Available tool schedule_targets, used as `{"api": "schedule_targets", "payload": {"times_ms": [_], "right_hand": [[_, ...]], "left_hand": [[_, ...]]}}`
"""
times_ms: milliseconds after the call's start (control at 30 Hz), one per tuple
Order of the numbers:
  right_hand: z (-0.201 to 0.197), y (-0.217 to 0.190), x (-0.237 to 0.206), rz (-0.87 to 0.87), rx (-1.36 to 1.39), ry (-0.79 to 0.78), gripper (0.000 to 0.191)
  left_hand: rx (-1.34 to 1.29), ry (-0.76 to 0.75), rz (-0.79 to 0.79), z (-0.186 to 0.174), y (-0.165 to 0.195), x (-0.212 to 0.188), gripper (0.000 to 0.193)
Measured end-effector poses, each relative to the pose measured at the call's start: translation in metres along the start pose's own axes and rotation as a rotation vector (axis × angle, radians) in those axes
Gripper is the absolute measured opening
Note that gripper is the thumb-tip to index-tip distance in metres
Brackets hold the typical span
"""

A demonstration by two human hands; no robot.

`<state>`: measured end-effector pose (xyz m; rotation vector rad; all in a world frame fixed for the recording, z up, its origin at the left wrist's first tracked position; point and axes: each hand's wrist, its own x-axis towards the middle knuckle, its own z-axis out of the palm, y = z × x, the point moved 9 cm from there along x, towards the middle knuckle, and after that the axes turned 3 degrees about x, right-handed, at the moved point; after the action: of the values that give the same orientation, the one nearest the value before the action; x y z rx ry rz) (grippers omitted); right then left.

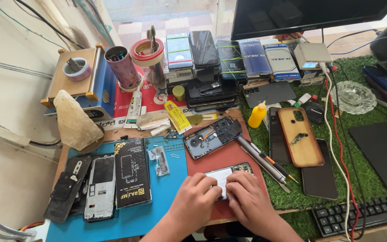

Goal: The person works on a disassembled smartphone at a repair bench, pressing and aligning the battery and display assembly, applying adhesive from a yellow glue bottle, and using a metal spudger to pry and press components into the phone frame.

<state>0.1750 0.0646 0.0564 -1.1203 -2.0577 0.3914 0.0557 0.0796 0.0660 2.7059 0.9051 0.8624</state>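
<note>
Surface: red mat (229, 157) on the bench carries the work.
Opened phone (227, 175): lies flat near the front edge; judged light, stiff, fragile; best held by its side edges.
Left hand (196, 199): grip narrow, fingertips pressing the phone.
Right hand (248, 199): same, fingertips on it.

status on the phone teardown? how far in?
Done: back housing is off, lying on the red mat; more removed parts sit on the blue mat. In hand: left hand and right hand both press on the opened phone, internals exposed. Left: reassembly; screwdrivers lie unused alongside.
</note>
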Motion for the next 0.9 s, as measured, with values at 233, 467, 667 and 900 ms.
{"api": "schedule_targets", "payload": {"times_ms": [233,467,667,900], "right_hand": [[-0.01,-0.001,-0.004,0.018,0.054,0.103,0.031],[-0.01,-0.003,-0.009,-0.031,0.052,0.089,0.019],[-0.012,-0.008,-0.017,-0.05,0.034,0.121,0.018],[-0.014,-0.006,-0.017,-0.062,0.015,0.123,0.022]], "left_hand": [[0.147,0.064,-0.006,0.004,0.019,-0.01,0.021],[-0.002,0.041,-0.066,-0.006,0.016,-0.01,0.033],[-0.038,0.02,-0.121,-0.013,0.002,-0.014,0.047],[0.026,0.086,-0.067,-0.012,0.006,-0.013,0.041]]}}
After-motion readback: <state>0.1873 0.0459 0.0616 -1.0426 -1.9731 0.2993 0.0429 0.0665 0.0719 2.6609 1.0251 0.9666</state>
